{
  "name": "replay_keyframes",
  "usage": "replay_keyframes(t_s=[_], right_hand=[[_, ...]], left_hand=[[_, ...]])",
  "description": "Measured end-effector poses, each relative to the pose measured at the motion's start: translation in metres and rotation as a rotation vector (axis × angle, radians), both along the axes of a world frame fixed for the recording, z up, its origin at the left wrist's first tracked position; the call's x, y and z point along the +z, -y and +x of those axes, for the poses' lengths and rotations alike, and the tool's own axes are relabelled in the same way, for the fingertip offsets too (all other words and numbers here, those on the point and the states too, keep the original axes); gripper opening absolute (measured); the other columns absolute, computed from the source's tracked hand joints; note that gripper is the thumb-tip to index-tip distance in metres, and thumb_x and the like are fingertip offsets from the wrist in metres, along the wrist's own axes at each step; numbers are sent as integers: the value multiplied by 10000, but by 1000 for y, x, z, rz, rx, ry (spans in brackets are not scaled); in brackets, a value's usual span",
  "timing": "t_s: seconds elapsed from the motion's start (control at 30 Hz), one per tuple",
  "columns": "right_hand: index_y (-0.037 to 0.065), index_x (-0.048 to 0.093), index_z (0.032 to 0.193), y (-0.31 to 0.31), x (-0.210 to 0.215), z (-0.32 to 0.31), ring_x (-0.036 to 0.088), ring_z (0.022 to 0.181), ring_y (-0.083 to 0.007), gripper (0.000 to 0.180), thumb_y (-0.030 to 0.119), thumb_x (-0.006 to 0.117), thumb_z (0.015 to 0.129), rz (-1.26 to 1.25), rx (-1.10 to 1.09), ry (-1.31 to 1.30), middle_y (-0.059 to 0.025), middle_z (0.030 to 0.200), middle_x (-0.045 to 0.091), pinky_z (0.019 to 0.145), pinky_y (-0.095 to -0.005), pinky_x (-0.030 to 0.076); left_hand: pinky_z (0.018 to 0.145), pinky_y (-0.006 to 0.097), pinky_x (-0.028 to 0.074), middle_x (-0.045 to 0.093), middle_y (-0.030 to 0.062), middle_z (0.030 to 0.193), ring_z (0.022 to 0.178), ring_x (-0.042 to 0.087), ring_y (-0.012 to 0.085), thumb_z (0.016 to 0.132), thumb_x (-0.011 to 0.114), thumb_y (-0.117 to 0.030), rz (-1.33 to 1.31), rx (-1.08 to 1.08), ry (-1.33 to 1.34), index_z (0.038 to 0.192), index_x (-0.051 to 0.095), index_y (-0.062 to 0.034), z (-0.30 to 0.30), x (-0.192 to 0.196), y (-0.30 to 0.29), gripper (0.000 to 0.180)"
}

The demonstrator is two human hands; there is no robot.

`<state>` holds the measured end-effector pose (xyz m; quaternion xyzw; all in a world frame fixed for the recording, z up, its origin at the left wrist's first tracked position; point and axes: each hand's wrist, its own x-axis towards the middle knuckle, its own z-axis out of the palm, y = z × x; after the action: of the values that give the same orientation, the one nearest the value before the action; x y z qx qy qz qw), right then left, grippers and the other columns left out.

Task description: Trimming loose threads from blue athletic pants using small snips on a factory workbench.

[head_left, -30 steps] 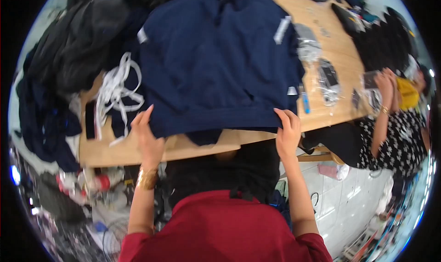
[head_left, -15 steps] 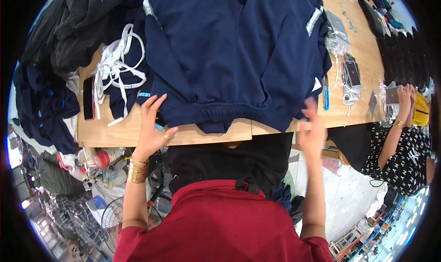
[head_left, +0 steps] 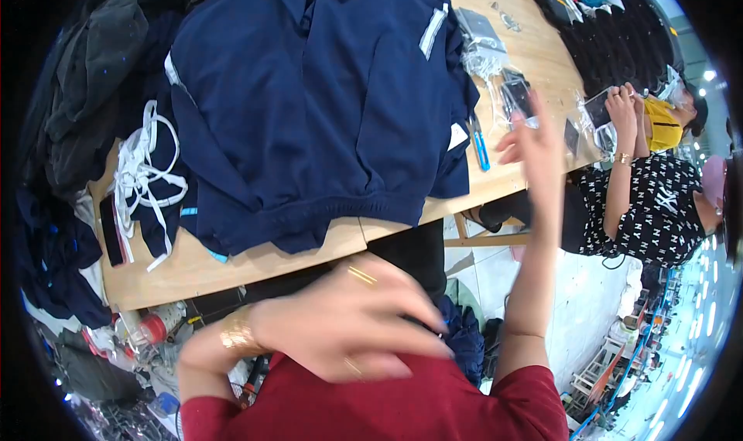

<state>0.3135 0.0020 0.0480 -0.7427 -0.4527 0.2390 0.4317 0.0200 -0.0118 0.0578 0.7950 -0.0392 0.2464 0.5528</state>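
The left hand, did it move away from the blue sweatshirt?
Yes. The left hand came off the navy sweatshirt, pulling back past the wooden table edge toward the person's red top.

The navy garment (head_left: 309, 108) covers most of the wooden table (head_left: 232, 267), leaving only a bare strip of board along its near edge and a narrow open patch to its right, where blue scissors (head_left: 480, 148) lie just beside the cloth. Left of the garment a tangle of white cords (head_left: 143, 174) and heaped dark clothes (head_left: 93, 77) block the way. Right of it, clear plastic bags (head_left: 487, 54) and a co-worker's hands (head_left: 619, 108) crowd the far corner.
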Motion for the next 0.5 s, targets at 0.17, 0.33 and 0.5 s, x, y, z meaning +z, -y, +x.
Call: replay_keyframes(t_s=[0.17, 0.33, 0.5], right_hand=[[69, 536, 1197, 14, -60, -5, 548, 479, -102, 360, 273, 489, 904, -155, -229, 188, -54, 583, 586, 514, -245, 433], [95, 600, 1086, 28, -94, 19, 585, 544, -147, 267, 250, 506, 890, -214, -298, 214, -67, 665, 613, 560, -283, 450], [93, 588, 1056, 30, -142, 43, 530, 872, -258, 238, 169, 574, 831, -4, -228, 685, -121, 923, 536, 736, -366, 436]], left_hand=[[785, 389, 351, 485, 99, 1082, 982, 475, 261, 873, 430, -281, -83, -1016, 26, 1096, 529, -103, 93, 79, 35, 302], [732, 512, 360, 490, 89, 965, 916, 493, 302, 794, 484, -405, -126, -513, 777, 974, 529, -60, 124, 64, 105, 391], [715, 393, 372, 491, 20, 910, 874, 496, 194, 815, 454, -260, -138, -432, 842, 894, 511, -133, 143, 81, 108, 160]])
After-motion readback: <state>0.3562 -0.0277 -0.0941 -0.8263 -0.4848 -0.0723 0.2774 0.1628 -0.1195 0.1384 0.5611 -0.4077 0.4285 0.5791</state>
